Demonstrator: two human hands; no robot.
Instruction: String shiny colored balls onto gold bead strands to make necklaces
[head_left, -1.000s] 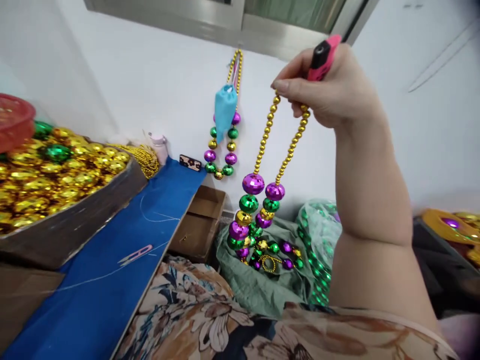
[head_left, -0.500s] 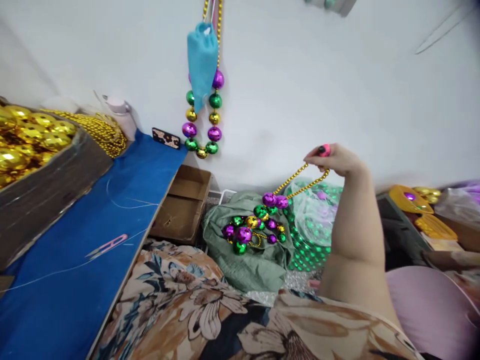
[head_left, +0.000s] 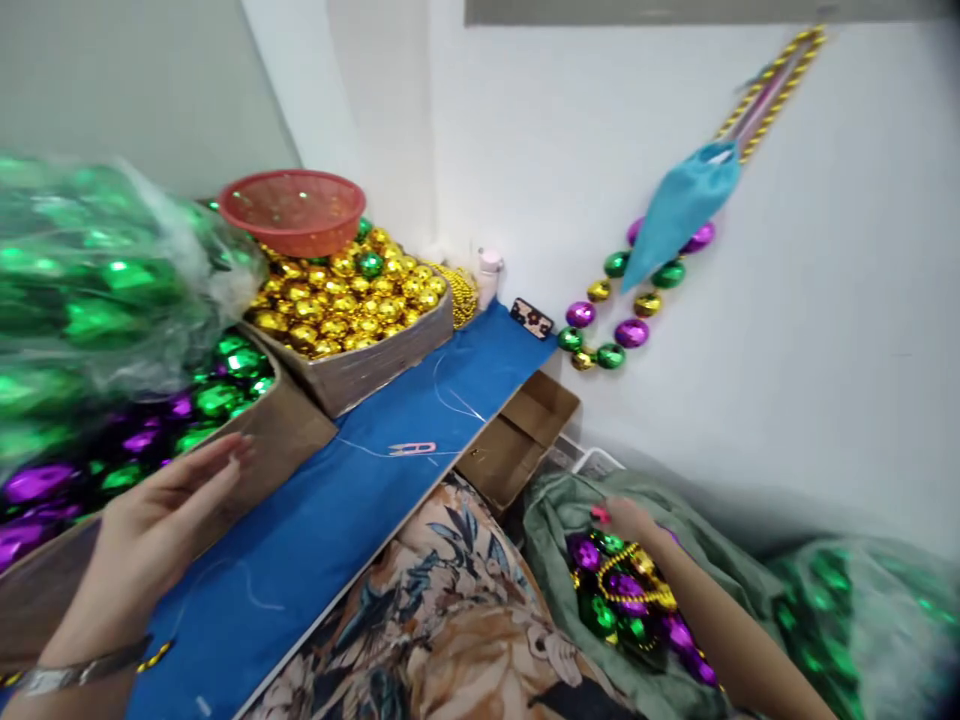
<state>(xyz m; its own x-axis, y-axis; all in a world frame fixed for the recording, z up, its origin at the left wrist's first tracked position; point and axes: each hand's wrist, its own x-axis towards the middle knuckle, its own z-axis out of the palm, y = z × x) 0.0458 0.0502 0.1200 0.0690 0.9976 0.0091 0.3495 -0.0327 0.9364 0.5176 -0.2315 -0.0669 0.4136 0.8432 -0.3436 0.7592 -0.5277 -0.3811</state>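
My left hand (head_left: 154, 530) is raised over the front of a brown box (head_left: 296, 435) of purple and green beads. Its thumb and fingertips meet in a pinch; whatever may be between them is too small to make out. My right hand (head_left: 634, 520), blurred, is low over a grey-green cloth bag (head_left: 551, 510), with a pink band on one finger. Purple, green and gold bead necklaces (head_left: 626, 595) lie heaped in the bag just below and beside it. My right fingers are mostly hidden, so their grip does not show.
A blue-covered table (head_left: 367, 510) bears pink thread snips (head_left: 412, 449), loose thread, and a box of gold beads (head_left: 375, 370) topped by a red basket (head_left: 300, 240). A sample necklace (head_left: 631, 333) hangs on the wall. An open carton (head_left: 499, 465) sits beside the table edge.
My right hand has come down from holding a necklace up by its gold strand to the bag. The view has swung left, and my left hand has come into sight.
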